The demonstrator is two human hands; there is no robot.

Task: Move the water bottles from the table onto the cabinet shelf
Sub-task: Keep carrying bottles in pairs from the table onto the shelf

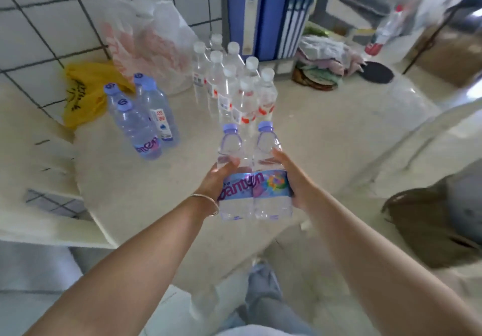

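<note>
Two purple-capped water bottles are pressed side by side and held above the table's near edge. My left hand (215,179) grips the left bottle (232,168) and my right hand (293,179) grips the right bottle (270,176). Three more purple-capped bottles (142,122) stand on the table at the left. A cluster of several white-capped bottles with red labels (234,85) stands behind the held pair. The cabinet shelf is not in view.
The cream table (326,140) meets a tiled wall at the left. On it lie a yellow bag (83,93), a white plastic bag (148,46), blue binders (268,15), folded cloths (326,56) and a dark round lid (377,72). A dark bag (422,221) sits at the right.
</note>
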